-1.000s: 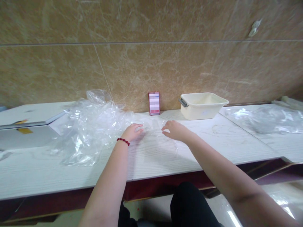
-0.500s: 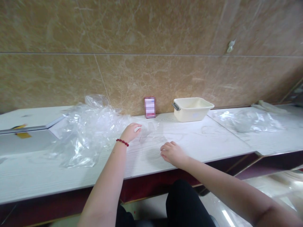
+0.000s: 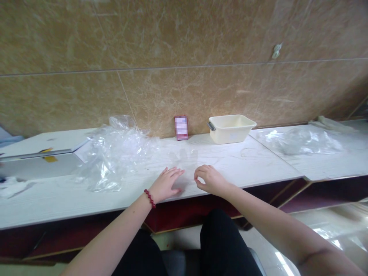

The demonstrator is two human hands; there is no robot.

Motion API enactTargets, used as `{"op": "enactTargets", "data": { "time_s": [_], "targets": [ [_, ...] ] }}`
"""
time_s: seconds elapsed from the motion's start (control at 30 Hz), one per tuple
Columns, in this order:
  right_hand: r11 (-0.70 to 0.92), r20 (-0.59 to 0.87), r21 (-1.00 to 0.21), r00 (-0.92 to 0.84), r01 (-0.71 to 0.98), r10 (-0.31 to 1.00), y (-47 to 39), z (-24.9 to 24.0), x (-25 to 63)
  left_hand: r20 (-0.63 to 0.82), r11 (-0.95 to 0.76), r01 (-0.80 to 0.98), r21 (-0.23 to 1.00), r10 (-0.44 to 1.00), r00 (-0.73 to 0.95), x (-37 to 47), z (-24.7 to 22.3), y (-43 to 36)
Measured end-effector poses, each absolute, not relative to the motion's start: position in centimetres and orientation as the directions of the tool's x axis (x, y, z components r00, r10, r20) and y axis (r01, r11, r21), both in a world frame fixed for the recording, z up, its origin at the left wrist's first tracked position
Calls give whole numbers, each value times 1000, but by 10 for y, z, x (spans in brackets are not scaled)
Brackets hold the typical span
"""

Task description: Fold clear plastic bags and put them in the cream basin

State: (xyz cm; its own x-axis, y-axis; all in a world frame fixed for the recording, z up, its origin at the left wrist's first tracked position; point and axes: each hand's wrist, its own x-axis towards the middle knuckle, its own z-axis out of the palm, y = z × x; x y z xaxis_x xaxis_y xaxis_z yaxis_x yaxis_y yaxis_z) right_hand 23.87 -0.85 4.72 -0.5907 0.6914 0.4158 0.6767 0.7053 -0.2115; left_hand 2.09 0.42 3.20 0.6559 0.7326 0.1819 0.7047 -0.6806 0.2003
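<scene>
left forearm comes in diagonally from lower left, left hand (image 3: 165,185) palm down low over the near part of the worktop (image 3: 241,166), fingers stretched forward and to the right, thumb set off from them; grip apart. red bead bracelet (image 3: 150,198) on that wrist. right forearm slants in from lower right, right hand (image 3: 212,180) near the worktop edge, fingers curled, thumb and index rounded into a loop with tips close; can't tell if that grip is together or pinching something see-through. hands face each other, small gap between. clear plastic sheet (image 3: 184,156) is on the worktop, just beyond the fingertips, in front of the card against the wall; outline very faint, contact with either hand can't be told. crumpled clear bags (image 3: 115,153) heaped left of the left hand, next to a white box (image 3: 37,166). small red-edged card (image 3: 181,128), blurred, upright against the wall (image 3: 161,99). cream tub (image 3: 231,134) beyond the right hand, near the wall. more clear plastic (image 3: 301,142) at far right.
</scene>
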Motion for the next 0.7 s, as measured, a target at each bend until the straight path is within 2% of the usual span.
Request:
{"op": "enactTargets", "data": {
  "time_s": [0.13, 0.3, 0.43, 0.53, 0.7],
  "targets": [
    [760, 394, -271, -652, 591, 648, -29, 47, 246, 214, -688, 697, 199, 725, 654, 18, 24, -2],
    [844, 344, -321, -778, 429, 526, -38, 39, 275, 229, -729, 627, 276, 683, 693, 12, 35, -18],
    [831, 257, -326, -804, 450, 536, -33, 24, 291, 194, -719, 606, 340, 684, 703, 10, 44, -31],
    [854, 206, -299, -845, 425, 493, -29, 13, 289, 170, -732, 570, 372, 658, 734, 11, 46, -38],
    [872, 278, -245, -831, 424, 482, -24, 2, 272, 159, -742, 521, 423, 626, 763, 9, 45, -43]
  ]
}}
